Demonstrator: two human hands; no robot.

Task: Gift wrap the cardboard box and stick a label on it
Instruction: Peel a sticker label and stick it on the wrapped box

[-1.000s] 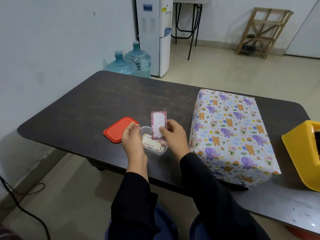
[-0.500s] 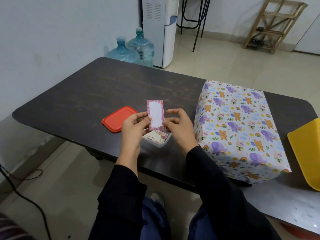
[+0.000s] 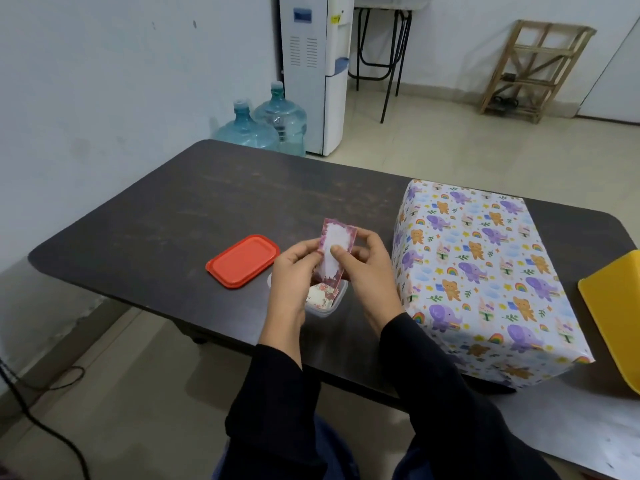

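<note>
Dark table (image 3: 156,220); label (image 3: 333,239) in pinch of left hand (image 3: 294,277), right hand (image 3: 370,271).

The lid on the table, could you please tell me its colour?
The lid is plain red-orange, clearest in the head view.

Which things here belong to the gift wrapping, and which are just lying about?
In use: label, pinched by left hand and right hand; wrapped box; clear tub of spare labels; its red lid.
Lying about: yellow container, two water bottles, water dispenser, wooden rack.
</note>
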